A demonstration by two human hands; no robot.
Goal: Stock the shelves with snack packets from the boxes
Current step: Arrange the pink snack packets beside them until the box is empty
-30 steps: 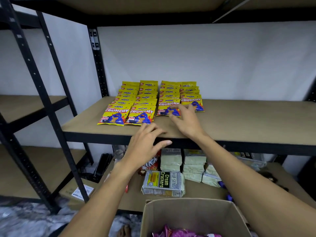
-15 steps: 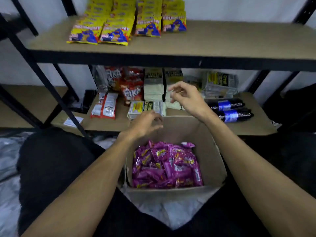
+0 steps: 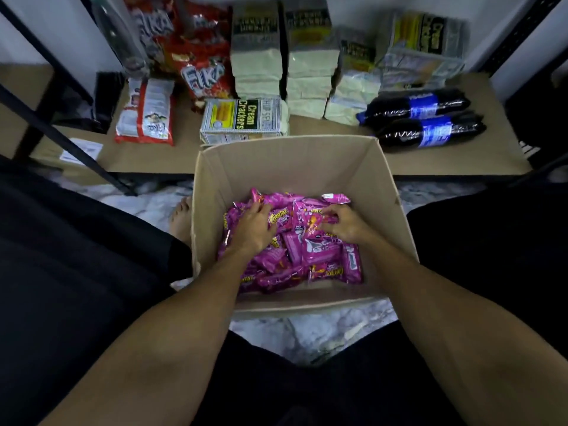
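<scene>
Filling brown cardboard box (image 3: 307, 161): glossy magenta snack packets (image 3: 319, 256), yellow lettering.
Left hand (image 3: 255, 226): fingers bent on heap, grip unclear.
Right hand (image 3: 344, 224): fingers pinching one.

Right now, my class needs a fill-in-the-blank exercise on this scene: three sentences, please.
The left hand and right hand reach into a cardboard box of ____ snack packets.
The flat pack behind the box reads Cream ____.
Two dark bottles with ____ labels lie on the shelf.
Missing words: pink; Crackers; blue.
</scene>
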